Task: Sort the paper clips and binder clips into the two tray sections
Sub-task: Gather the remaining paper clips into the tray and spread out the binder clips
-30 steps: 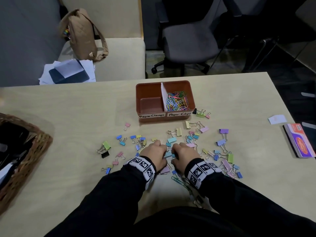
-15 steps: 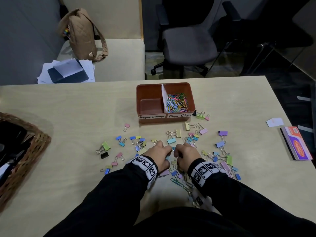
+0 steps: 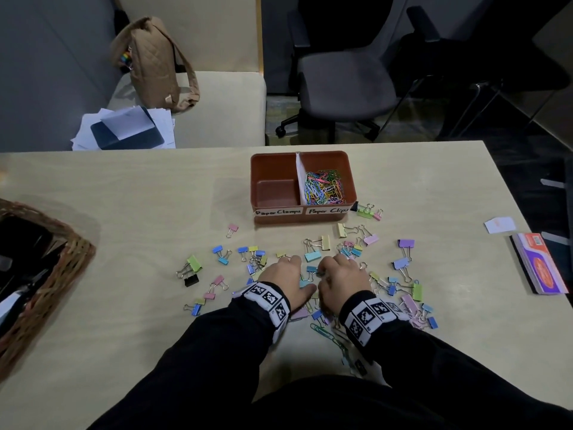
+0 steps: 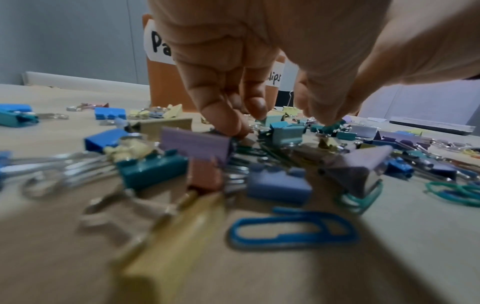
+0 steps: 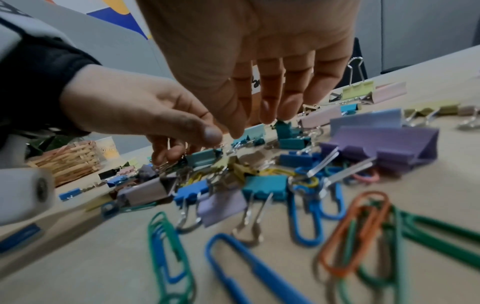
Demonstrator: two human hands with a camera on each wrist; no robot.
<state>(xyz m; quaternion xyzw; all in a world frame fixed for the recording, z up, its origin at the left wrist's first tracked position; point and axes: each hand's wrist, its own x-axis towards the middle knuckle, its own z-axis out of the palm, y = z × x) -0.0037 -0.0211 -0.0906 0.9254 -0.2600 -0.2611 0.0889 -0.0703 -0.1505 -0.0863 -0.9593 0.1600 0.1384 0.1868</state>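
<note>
A brown two-section tray (image 3: 273, 155) stands mid-table; its left section is bare and coloured paper clips (image 3: 324, 187) fill the right one. Pastel binder clips (image 3: 313, 256) lie scattered in front of it. Loose paper clips (image 5: 355, 232) lie nearest me. Both hands are down in the pile, side by side. My left hand (image 3: 283, 279) curls its thumb and fingertips (image 5: 168, 152) round the wire handles of a binder clip. My right hand (image 3: 341, 276) pinches a dark teal binder clip (image 5: 284, 125) at its fingertips (image 5: 266, 115).
A wicker basket (image 3: 62, 262) sits at the table's left edge. At the right edge lie a notepad (image 3: 539, 265) and a white card (image 3: 500, 225). Beyond the table are an office chair (image 3: 344, 85) and a bench with a tan bag (image 3: 152, 63).
Both hands stay in the middle of the pile and have edged slightly toward the tray. Their fingers have shifted among the clips.
</note>
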